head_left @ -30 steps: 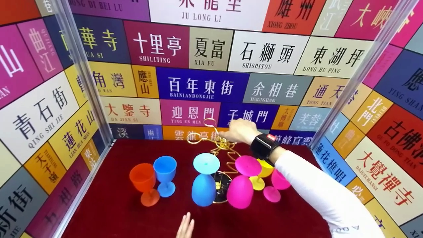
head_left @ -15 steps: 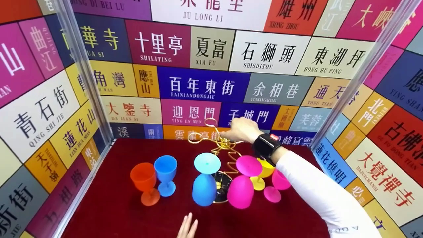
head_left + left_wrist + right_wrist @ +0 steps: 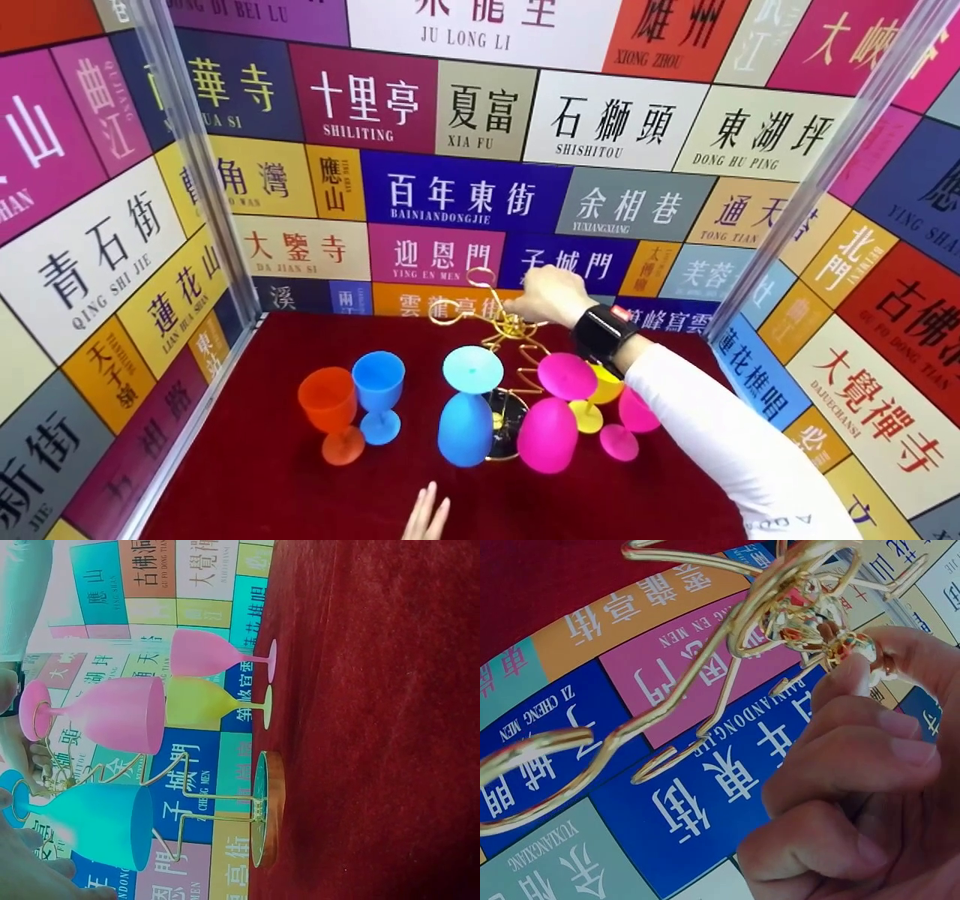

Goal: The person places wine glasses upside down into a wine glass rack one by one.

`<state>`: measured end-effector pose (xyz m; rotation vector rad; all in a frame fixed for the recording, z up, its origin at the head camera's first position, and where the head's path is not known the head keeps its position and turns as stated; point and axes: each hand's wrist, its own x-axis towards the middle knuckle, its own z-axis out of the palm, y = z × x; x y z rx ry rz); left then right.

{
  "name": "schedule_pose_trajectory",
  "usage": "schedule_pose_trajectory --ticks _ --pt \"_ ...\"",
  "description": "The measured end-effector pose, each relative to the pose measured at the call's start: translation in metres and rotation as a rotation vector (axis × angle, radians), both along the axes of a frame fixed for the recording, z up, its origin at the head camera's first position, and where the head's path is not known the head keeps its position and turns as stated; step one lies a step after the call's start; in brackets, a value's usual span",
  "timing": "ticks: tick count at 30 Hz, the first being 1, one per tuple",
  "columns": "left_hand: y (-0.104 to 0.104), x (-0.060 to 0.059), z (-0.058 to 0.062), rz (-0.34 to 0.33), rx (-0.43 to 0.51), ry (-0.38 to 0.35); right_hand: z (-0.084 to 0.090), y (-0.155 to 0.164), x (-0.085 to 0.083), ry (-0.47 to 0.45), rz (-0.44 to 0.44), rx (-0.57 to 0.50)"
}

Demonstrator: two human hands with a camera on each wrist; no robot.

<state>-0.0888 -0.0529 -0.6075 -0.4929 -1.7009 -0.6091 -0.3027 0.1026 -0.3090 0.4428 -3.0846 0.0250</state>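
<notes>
My right hand [image 3: 551, 295] pinches the small gold knob [image 3: 855, 649] on top of a gold wire goblet rack [image 3: 508, 325], its other fingers curled in the right wrist view. Upside down on the rack hang a blue goblet [image 3: 463, 431] and a pink goblet [image 3: 547, 435], feet up and bowls down. The rack's round black base with a gold rim [image 3: 274, 810] stands on the red cloth. Low in the head view, my left hand [image 3: 426, 514] holds nothing, fingers extended, in front of the hanging goblets. Several other wire loops on the rack carry no goblet.
Upright on the red cloth [image 3: 247, 487] stand an orange goblet [image 3: 326, 397] and a blue goblet [image 3: 377, 382] at left. A yellow goblet [image 3: 587, 416] and a pink goblet [image 3: 636, 409] stand at right, partly behind my right forearm. Printed wall panels [image 3: 465, 187] enclose the table.
My left fingers have shifted slightly right and spread a little since the earliest frame. My right hand stays at the knob, and the goblets keep their places.
</notes>
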Motion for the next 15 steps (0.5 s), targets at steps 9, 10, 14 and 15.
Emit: schedule_pose_trajectory --ticks 9,10,14,15 --pt "0.0005 0.0008 0.0013 -0.023 0.027 -0.012 0.0039 0.0004 0.0022 0.003 0.012 0.002" --pt "0.0009 0.0009 0.0015 -0.026 0.033 -0.014 0.0044 0.0003 0.0027 0.009 0.018 0.001" --pt "0.002 0.0016 0.002 -0.031 0.051 -0.013 0.007 0.0005 0.0048 0.032 0.046 -0.013" --pt "0.0022 0.0019 0.0019 -0.033 0.054 -0.015 0.0078 0.0007 0.0052 0.041 0.052 -0.018"
